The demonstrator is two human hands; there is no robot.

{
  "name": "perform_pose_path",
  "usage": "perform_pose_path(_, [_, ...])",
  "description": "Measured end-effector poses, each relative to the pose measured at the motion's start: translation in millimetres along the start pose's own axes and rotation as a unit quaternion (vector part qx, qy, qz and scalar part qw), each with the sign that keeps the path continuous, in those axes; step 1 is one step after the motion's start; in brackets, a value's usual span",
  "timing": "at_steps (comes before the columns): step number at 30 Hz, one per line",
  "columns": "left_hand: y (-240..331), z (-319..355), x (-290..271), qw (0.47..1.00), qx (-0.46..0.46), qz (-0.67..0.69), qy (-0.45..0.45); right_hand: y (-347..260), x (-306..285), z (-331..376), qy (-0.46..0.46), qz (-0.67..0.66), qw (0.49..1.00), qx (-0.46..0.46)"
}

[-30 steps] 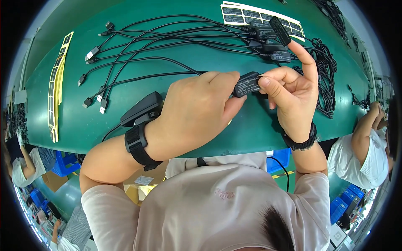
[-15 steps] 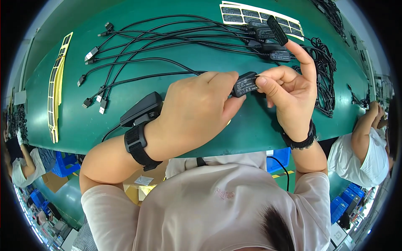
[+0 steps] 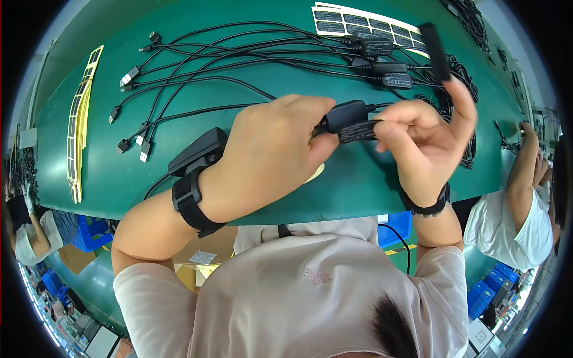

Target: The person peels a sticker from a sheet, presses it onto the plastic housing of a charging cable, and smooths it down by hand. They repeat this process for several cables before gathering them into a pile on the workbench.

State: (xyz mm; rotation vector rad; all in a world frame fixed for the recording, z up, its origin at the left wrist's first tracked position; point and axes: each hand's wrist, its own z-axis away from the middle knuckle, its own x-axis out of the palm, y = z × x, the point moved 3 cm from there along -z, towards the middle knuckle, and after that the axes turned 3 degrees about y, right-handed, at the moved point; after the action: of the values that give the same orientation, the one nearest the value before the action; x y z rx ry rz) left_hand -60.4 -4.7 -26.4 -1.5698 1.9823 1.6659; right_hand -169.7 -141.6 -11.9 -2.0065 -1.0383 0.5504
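The left hand (image 3: 274,143) is bent closed, its thumb and fingers clamped on one end of a black box (image 3: 349,113), held above the near half of the table. A cord leaves the box's far end, toward the right hand (image 3: 427,140). That hand's thumb and forefinger are pressed together on the end of a black label (image 3: 358,133), which lies along the box's near edge, its other end by the left thumb. Whether the label sticks to the box cannot be told. Another finger is raised, with a second label (image 3: 434,53), blurred, at its tip. Each wrist wears a dark band; the left band (image 3: 194,203) is the plainer to see.

Beside the left forearm lies a black device (image 3: 200,152) with a cord. On the green table (image 3: 334,204), beyond the hands, cables (image 3: 239,56) run crosswise, their plugs (image 3: 140,143) to the left and more boxes (image 3: 397,80) to the right, near a tangle of cord (image 3: 456,101). A label sheet (image 3: 364,28) lies behind those boxes; a yellow-edged sheet (image 3: 82,125) lies far left.

Past the table, a co-worker (image 3: 516,221) in white is at the right, another person (image 3: 39,235) at the left by a blue stool (image 3: 95,234). Blue bins (image 3: 486,292) stand at lower right.
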Motion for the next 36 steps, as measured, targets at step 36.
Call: perform_pose_path(36, [8.6,3.1,-0.5,1.000,0.007,-0.010,0.008,10.3,0.5,-0.3,0.022,-0.030,0.966,0.257])
